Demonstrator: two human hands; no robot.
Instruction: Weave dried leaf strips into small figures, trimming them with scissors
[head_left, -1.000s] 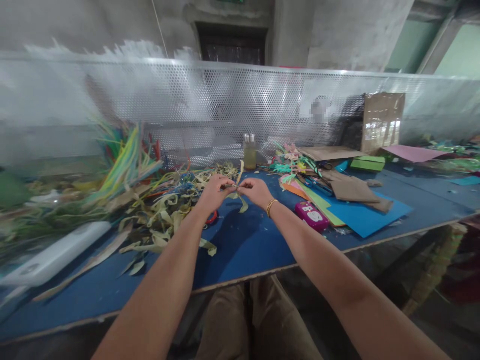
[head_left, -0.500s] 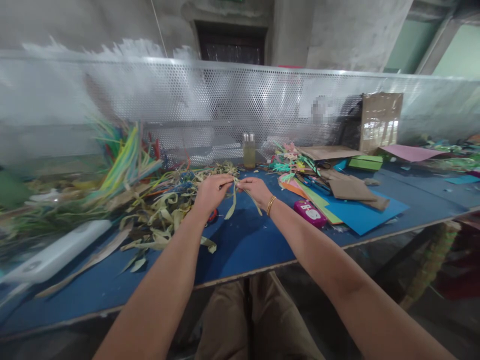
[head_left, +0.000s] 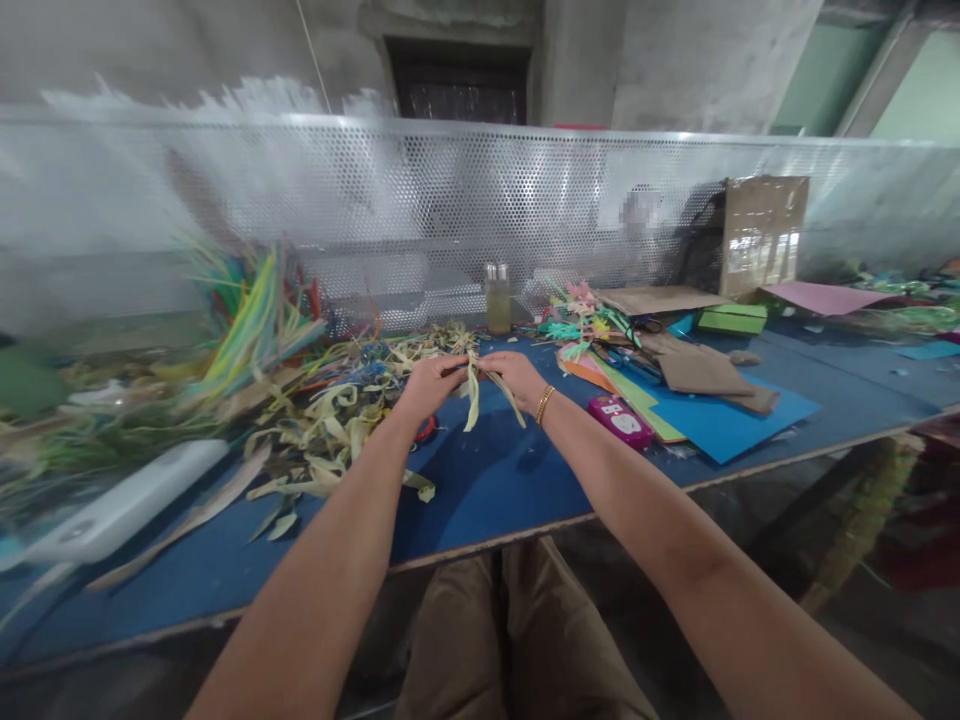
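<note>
My left hand (head_left: 427,385) and my right hand (head_left: 514,376) meet above the blue table (head_left: 487,480), both pinched on pale yellow-green leaf strips (head_left: 472,395) whose ends hang down between them. A gold bracelet sits on my right wrist. Left of my hands lies a heap of loose leaf strips (head_left: 330,430). Something red shows under my left wrist, mostly hidden.
A perforated metal screen (head_left: 450,210) backs the table. A small glass bottle (head_left: 497,300) stands by it. Coloured paper sheets (head_left: 720,420), a pink case (head_left: 621,420), a green box (head_left: 731,318) and a cardboard box (head_left: 765,235) lie right. A white device (head_left: 120,505) and coloured strips (head_left: 255,320) lie left.
The strip ends, bunched between my hands a second ago, now hang down in two loose tails. My hands stay together at the same spot; the view has shifted slightly.
</note>
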